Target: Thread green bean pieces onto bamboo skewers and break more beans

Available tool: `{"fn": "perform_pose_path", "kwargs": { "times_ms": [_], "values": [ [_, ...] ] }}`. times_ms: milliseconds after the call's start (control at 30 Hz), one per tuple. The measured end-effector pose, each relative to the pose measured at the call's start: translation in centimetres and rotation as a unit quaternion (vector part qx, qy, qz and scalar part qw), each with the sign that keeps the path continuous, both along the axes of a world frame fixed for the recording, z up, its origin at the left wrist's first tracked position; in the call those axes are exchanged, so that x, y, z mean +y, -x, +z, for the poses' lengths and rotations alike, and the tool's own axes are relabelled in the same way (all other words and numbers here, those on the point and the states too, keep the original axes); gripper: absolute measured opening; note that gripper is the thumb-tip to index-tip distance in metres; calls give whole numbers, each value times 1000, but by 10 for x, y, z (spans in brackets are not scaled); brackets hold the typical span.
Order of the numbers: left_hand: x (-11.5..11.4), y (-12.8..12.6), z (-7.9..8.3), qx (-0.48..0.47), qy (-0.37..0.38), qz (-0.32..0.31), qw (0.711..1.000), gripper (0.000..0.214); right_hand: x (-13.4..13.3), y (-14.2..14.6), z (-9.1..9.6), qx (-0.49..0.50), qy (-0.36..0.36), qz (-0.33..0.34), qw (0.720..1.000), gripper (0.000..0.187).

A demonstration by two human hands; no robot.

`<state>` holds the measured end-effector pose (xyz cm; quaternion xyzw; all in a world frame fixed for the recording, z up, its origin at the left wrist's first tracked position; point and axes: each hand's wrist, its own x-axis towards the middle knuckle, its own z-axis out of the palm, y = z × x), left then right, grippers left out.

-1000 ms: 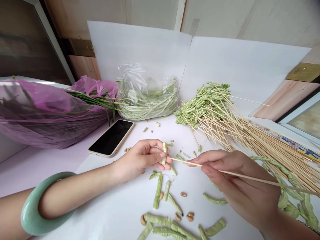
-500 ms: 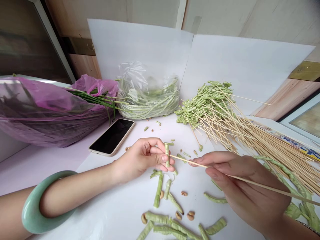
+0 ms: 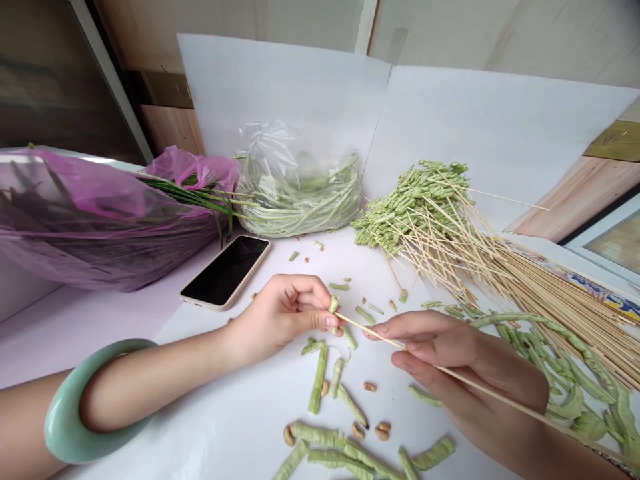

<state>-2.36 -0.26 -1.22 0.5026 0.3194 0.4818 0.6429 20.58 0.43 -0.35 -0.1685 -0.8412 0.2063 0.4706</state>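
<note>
My left hand, with a jade-green bangle on its forearm, pinches a short piece of green bean between thumb and fingers. In my right hand a thin bamboo skewer is held, slanting up to the left. Its tip meets the bean piece; whether it has gone in is hard to tell. Below both hands, cut bean pieces and small brown beans lie scattered on the white sheet.
At back right, skewers with bean pieces on their ends lie heaped beside many bare skewers. More bean pods lie on the right. A phone, a clear bag of long beans and a purple bag stand left and behind.
The top of the bean piece has tilted toward me. My right hand has shifted left with the skewer, which now slopes more steeply; the left hand has hardly moved.
</note>
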Motion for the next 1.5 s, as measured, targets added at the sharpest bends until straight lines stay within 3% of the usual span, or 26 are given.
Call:
{"fn": "perform_pose_path", "kwargs": {
  "times_ms": [200, 433, 733, 800, 867, 967, 1000, 1067, 1200, 1333, 1433, 1500],
  "values": [
    [0, 0, -1, 3, -10, -11, 1000, 10, 0, 3, -1, 14, 46, 7, 999, 24],
    [-11, -2, 1, 159, -114, -40, 980, 7, 1, 9, -5, -40, 76, 43, 995, 21],
    [-14, -3, 0, 192, -147, -82, 967, 6, -2, 18, -11, -21, 127, 68, 989, 18],
    [-14, -3, 2, 204, -167, -65, 962, 8, -1, 17, -7, -20, 139, 52, 989, 17],
    [-13, -2, 6, 225, -198, -1, 954, 16, 2, 14, -1, -10, 148, 25, 989, 14],
    [-11, 1, 11, 268, -236, 146, 923, 16, 10, 5, 10, 45, 141, -16, 989, 12],
    [-11, 2, 12, 297, -243, 169, 908, 11, 13, 2, 14, 68, 137, -26, 988, 13],
    [-11, 3, 14, 392, -242, 135, 877, 10, 19, -3, 20, 102, 131, -43, 985, 12],
    [-17, -2, 18, 567, -246, -20, 786, 27, 26, -10, 25, 138, 153, -68, 976, 12],
    [-22, -8, 20, 656, -275, -72, 699, 28, 27, -11, 24, 140, 158, -66, 975, 11],
    [-22, -9, 21, 676, -270, -85, 681, 26, 25, -11, 22, 123, 149, -65, 979, 10],
    [-22, -8, 20, 669, -263, -75, 691, 25, 24, -10, 21, 117, 140, -70, 981, 12]
  ]
}}
